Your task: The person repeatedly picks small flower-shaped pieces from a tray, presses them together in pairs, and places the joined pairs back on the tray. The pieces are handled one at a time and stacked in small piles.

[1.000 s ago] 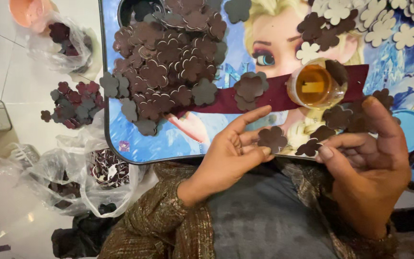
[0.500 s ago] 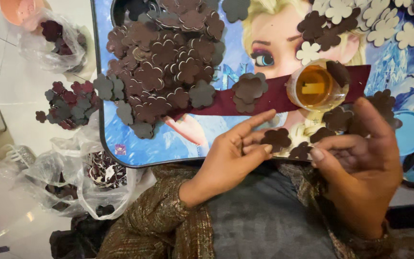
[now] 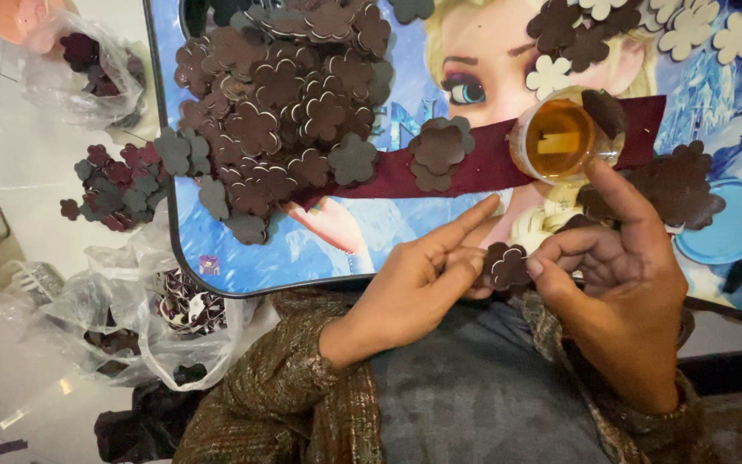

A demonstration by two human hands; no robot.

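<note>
Small dark brown flower-shaped foam cutout [image 3: 506,266] sits pinched between both hands, just below the near edge of the blue cartoon-printed lap table [image 3: 319,258]. Left hand [image 3: 418,279] grips it with thumb and curled fingers, index finger extended toward the table. Right hand [image 3: 620,266] closes narrow on the cutout's other side. Step looks like handling one piece, possibly pressing layers together. Next move likely needs a free hand for the clear cup of amber liquid [image 3: 560,137] mid-table. Big pile of matching brown cutouts [image 3: 285,103] covers the table's left part.

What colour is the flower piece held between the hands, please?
Dark brown flower piece, clearest in the head view.
</note>
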